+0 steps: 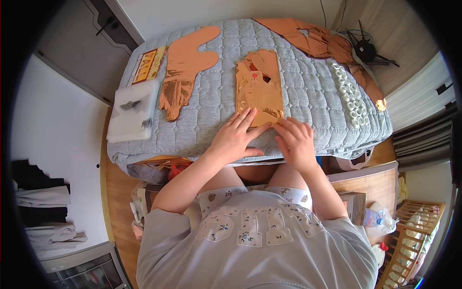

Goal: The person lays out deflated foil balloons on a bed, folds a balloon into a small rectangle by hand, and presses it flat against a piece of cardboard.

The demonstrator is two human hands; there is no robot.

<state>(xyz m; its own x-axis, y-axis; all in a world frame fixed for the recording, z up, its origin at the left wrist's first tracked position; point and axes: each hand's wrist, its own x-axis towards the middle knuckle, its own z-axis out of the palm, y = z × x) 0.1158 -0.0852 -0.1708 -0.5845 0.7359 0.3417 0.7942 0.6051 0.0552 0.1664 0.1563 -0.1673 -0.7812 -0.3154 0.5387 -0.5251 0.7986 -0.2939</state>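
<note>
A flat copper-coloured foil balloon (pixel 262 100), folded into a long rectangle, lies in the middle of the quilted mattress. A paper label and a dark reddish patch show on its far half. My left hand (pixel 236 137) rests on its near left end, fingers spread and thumb apart. At the near right corner my right hand (pixel 297 141) presses with bent fingertips, its thumb apart from them. The foil's near edge is partly hidden under the fingers. Left of it lies another flat copper foil balloon (pixel 185 62) with rounded lobes, spread out unfolded.
A stack of clear plastic bags (pixel 132 111) and a yellow-red packet (pixel 147 65) lie on the mattress's left. Several white ribbon rolls (pixel 350 98) sit at right. More copper foil (pixel 313 38) stretches along the far right edge, near a black router (pixel 365 49).
</note>
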